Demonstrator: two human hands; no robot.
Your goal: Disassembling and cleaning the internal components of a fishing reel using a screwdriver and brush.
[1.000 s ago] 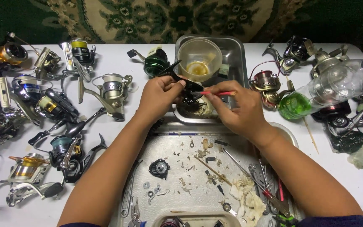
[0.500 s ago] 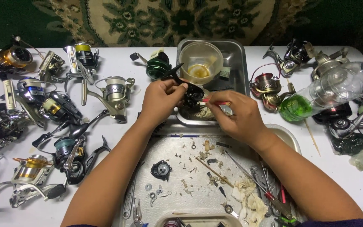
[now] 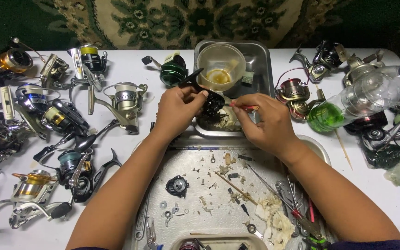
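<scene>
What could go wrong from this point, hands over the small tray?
1. The left hand holds the black reel body above the small metal tray; a slip could knock over the plastic cup of yellowish liquid.
2. Small screws and washers lie loose on the big tray; a forearm might scatter them.

Two bare forearms, dark navy sleeve edges at the bottom corners, ringless fingers.

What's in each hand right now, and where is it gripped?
Left hand grips the black reel body by its near side. Right hand pinches a thin red-handled tool near its handle end.
</scene>
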